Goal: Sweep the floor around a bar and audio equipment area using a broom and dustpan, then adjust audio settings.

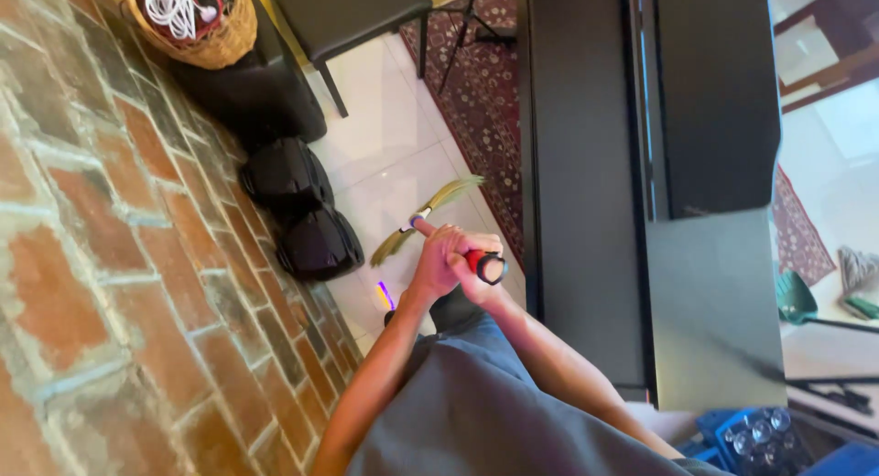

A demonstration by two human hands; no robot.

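Here, left hand (438,265) & right hand (478,267) clenched on broom (430,215), bristles over white tile strip (385,137) btwn brick wall (101,256) & black cabinet (581,183).

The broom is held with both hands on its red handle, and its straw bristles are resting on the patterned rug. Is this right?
Not quite. In the head view both hands do hold the broom by its red handle, but the bristles are over the white tiled floor, not the patterned rug.

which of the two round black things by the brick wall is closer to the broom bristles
The lower black round thing, beside the broom bristles; the other sits farther up the wall.
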